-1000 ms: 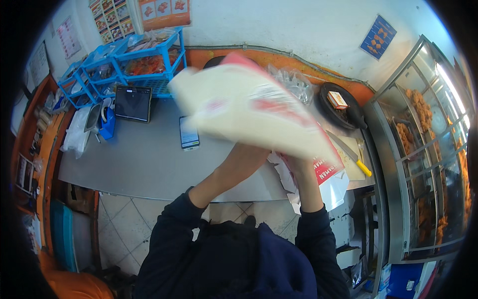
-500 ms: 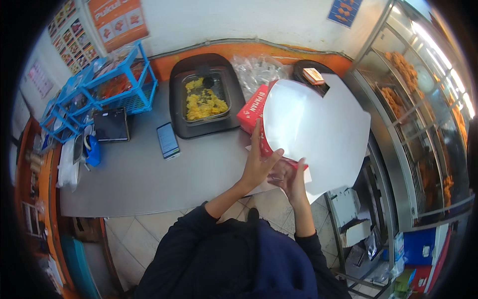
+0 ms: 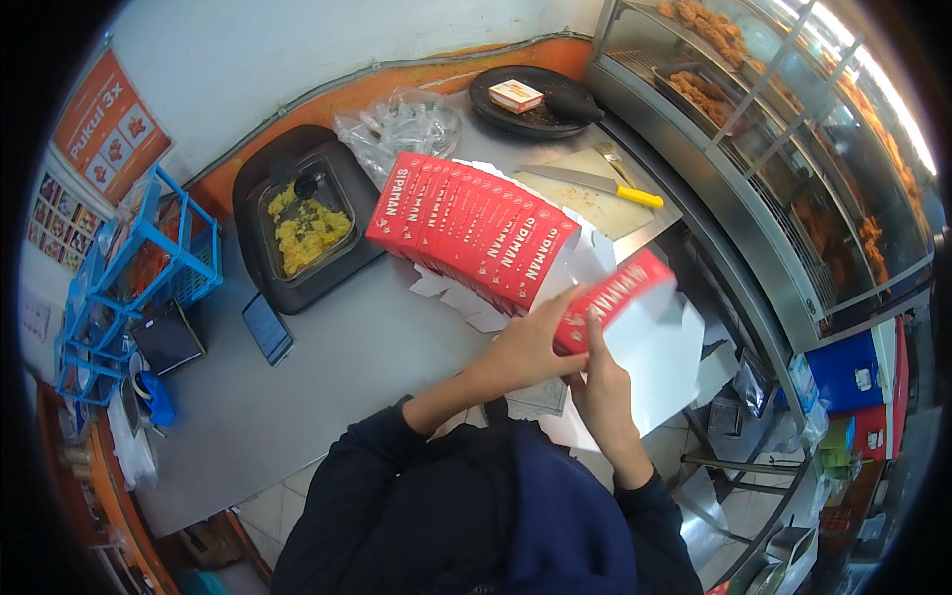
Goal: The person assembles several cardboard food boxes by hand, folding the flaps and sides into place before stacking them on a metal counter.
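Near the table's front edge I hold a red and white cardboard food box [image 3: 625, 288], its red side up and its wide white flap [image 3: 654, 367] spread out to the right and below. My left hand [image 3: 531, 345] grips the box's left end. Closed on its near edge is my right hand [image 3: 603, 392], with the thumb raised against the red side. Just beyond my hands lies a row of nested red boxes [image 3: 466, 223] of the same kind, their white flaps poking out below and at the right end.
A yellow-handled knife [image 3: 605, 184] rests on a cutting board [image 3: 595, 208] behind the boxes. Left of them are a black tray of yellow food [image 3: 307, 233], a phone [image 3: 267, 328] and blue racks [image 3: 149, 258]. A glass cabinet of fried food [image 3: 773, 149] stands at right.
My view has turned to the right. The box in my hands has come away from over the row and tipped, showing its red side instead of the white inside. The row and knife are now uncovered.
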Demonstrator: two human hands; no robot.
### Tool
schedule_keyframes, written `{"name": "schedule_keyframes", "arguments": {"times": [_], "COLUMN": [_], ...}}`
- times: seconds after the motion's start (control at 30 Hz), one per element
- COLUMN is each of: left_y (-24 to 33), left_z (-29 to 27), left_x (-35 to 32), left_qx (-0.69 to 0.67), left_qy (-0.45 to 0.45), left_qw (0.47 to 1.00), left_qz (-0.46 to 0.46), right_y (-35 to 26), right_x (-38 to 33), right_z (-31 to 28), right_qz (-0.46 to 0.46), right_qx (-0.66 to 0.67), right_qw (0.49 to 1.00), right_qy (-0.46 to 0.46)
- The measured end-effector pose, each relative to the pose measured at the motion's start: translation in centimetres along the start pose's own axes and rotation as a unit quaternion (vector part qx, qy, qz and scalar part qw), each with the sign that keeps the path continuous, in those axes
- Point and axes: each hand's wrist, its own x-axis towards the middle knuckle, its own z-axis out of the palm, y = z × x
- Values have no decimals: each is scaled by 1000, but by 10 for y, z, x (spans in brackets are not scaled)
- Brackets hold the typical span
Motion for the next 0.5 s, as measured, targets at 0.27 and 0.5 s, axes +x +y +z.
{"name": "schedule_keyframes", "arguments": {"times": [0.27, 0.5], "left_y": [-71, -131], "left_z": [8, 16], "left_x": [8, 31], "left_qx": [14, 390], "left_qy": [-45, 120], "left_qw": [993, 910], "left_qz": [111, 75], "right_y": [54, 117], "right_x": [-18, -1], "right_z": [-8, 44], "right_qz": [-92, -243], "right_qx": [-71, -72], "right_qw": [990, 960], "right_qy": [-78, -119]}}
